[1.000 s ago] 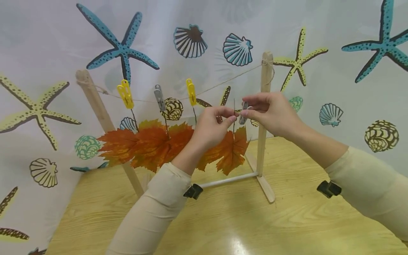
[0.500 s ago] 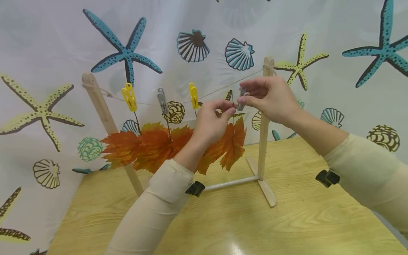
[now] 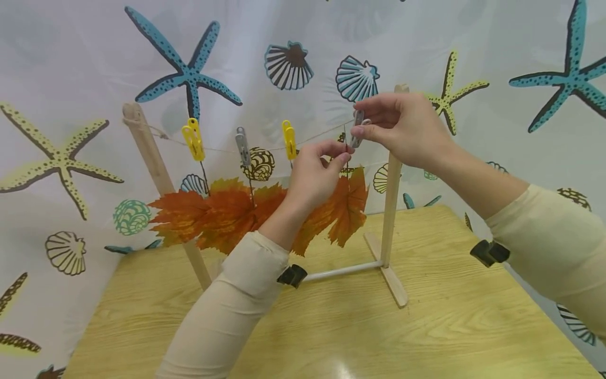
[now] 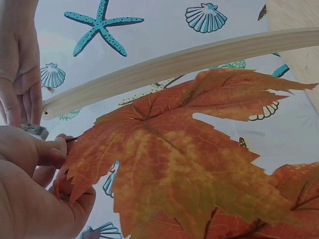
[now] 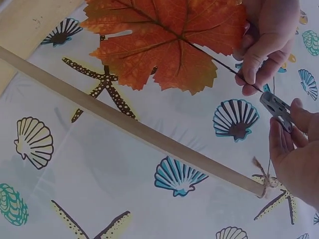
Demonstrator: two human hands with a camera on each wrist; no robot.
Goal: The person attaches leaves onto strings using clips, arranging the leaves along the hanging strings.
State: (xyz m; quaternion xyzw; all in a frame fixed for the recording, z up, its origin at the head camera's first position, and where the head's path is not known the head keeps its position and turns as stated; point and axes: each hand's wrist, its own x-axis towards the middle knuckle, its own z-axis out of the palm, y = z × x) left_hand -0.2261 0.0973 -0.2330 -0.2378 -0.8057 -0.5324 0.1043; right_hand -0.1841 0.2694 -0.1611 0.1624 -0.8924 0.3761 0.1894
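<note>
My left hand [image 3: 314, 173] pinches the thin dark stem of an orange artificial maple leaf [image 5: 169, 45] between thumb and fingertips. The leaf spreads across the left wrist view. Beside it my right hand [image 3: 412, 126] pinches a grey clothespin [image 5: 276, 110] by its handle end. In the right wrist view the clothespin's nose meets the tip of the stem [image 5: 224, 65]; whether it clamps the stem I cannot tell. Both hands are at the twine line [image 3: 326, 135], just left of the right wooden post [image 3: 390, 210].
Yellow clothespins [image 3: 193, 139] and a grey clothespin [image 3: 243, 146] hold more maple leaves [image 3: 222, 216] on the twine to the left. A left post [image 3: 149, 147] and a white bottom rod [image 3: 341, 271] complete the stand on the wooden table [image 3: 360, 326]. Behind hangs a shell-and-starfish cloth [image 3: 312, 21].
Both hands have risen toward the twine, the right one more, carrying the grey clothespin upward. The leaf has moved up slightly with the left hand, and both grips are kept.
</note>
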